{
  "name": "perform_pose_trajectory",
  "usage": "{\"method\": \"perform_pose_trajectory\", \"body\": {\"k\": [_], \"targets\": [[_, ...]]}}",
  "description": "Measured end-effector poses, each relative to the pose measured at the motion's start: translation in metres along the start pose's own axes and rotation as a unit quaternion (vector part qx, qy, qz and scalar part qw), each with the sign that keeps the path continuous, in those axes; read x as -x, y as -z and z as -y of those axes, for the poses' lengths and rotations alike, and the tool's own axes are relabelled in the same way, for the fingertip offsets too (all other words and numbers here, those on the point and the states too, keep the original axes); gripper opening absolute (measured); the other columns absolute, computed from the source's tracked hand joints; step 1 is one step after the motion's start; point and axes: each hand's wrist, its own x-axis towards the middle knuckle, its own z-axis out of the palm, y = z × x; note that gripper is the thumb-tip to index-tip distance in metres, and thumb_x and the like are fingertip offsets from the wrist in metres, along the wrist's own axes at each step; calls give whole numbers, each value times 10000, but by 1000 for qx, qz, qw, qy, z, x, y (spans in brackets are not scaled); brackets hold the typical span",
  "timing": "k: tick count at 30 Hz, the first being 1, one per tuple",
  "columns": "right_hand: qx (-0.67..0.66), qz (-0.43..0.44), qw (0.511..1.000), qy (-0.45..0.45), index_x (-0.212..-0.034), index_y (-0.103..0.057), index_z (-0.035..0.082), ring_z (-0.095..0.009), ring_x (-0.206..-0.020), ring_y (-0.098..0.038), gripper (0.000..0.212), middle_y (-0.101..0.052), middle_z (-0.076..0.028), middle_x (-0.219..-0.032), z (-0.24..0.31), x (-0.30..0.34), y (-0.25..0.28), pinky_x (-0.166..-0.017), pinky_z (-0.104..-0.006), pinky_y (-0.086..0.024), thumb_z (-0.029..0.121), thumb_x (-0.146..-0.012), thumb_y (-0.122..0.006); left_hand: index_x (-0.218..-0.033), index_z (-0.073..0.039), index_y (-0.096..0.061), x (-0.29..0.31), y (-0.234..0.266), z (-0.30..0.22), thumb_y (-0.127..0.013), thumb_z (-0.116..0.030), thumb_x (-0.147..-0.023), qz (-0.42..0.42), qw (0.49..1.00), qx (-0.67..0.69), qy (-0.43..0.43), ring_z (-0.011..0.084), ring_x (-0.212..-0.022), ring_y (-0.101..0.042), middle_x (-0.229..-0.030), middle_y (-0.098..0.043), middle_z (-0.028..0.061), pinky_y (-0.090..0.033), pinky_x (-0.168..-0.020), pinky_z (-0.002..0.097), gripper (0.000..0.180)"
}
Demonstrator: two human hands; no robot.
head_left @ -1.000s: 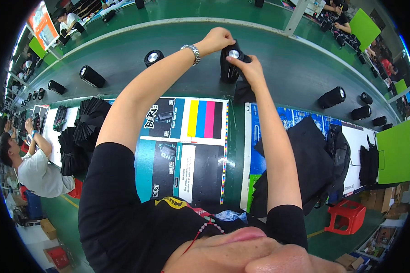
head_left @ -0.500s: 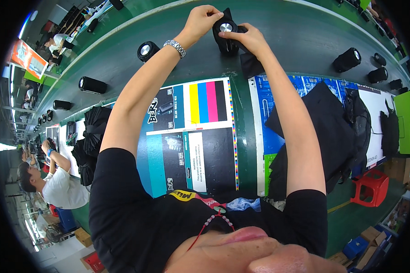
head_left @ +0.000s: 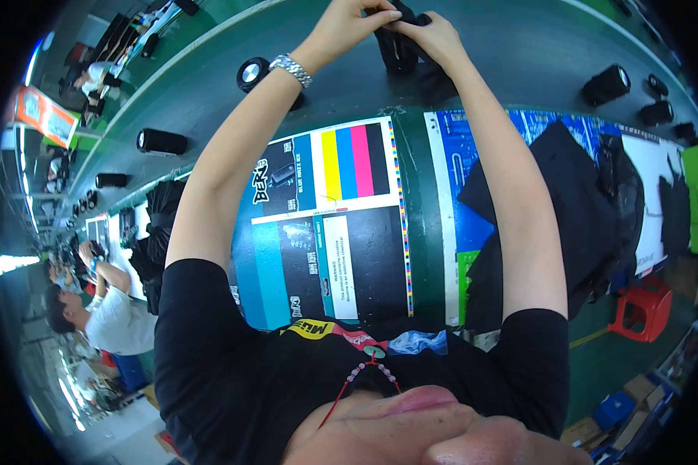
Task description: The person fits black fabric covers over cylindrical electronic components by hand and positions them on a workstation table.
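Observation:
At the top middle, above the dark conveyor belt, my two hands meet over a black cylindrical speaker [head_left: 395,58] standing upright. My left hand [head_left: 357,25], with a metal-band watch on its wrist, is closed, its thumb and fingers pinching black cloth at the speaker's upper end. My right hand [head_left: 436,40] is closed too, thumb toward the left thumb, gripping black cloth [head_left: 436,81] that hangs down beside the speaker. The hands and cloth hide the speaker's round end. How far the cloth wraps around the speaker I cannot tell.
More black speakers lie on the belt: one with a silver end [head_left: 253,73] by my left wrist, one at left [head_left: 161,142], one at right [head_left: 606,85]. Black cloth pouches [head_left: 547,209] lie piled on the bench at right. A red stool [head_left: 642,310] stands below; a co-worker [head_left: 116,322] sits at left.
The speaker's silver round end, visible before, is now hidden. My hands have come closer together over it, and my right thumb has left that end. The whole view has shifted slightly.

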Motion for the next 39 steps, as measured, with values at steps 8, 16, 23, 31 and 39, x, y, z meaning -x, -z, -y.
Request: {"method": "perform_pose_trajectory", "body": {"k": [8,16,23,31,39], "targets": [[-126,229,962,-77,-1195,-603,16,-129,-864,-612,466,-673,-87,-1046,-13,25,91,-785,-255,-468,263,-812,-699,-1081,-71,-688,13,-9,10,-659,-287,-886,-91,973,195,80,116,-792,-547,-1107,-599,43,-460,-735,258,293],[-279,-115,945,-127,-979,-697,32,-129,-753,-594,232,-694,-79,-854,-3,-36,14,-665,-272,-451,212,-840,-651,-1126,-7,-594,-28,-48,71,-301,-532,-988,-256,794,494,246,199,-914,-636,-1019,-674,133,-484,-832,305,617],[-448,-132,877,-116,-780,-690,-24,-98,-631,-555,282,-641,-29,-716,-12,-27,-11,-601,-253,-443,252,-798,-741,-899,23,-673,-11,-102,62,-335,-466,-994,-283,847,426,143,134,-779,-601,-843,-667,61,-461,-757,254,602],[-290,-207,927,-118,-820,-697,-53,-163,-678,-615,323,-683,-98,-758,-105,-46,-27,-658,-307,-479,260,-764,-751,-793,55,-642,-22,-128,92,-361,-355,-979,-360,829,390,176,138,-680,-543,-731,-634,53,-440,-687,300,530],[-209,-370,892,-154,-692,-618,0,-153,-558,-559,417,-616,-65,-640,-57,5,50,-535,-310,-451,382,-853,-663,-1168,47,-549,51,-77,49,-416,-396,-998,-306,866,306,250,152,-966,-611,-1036,-663,119,-420,-879,277,493]]}}
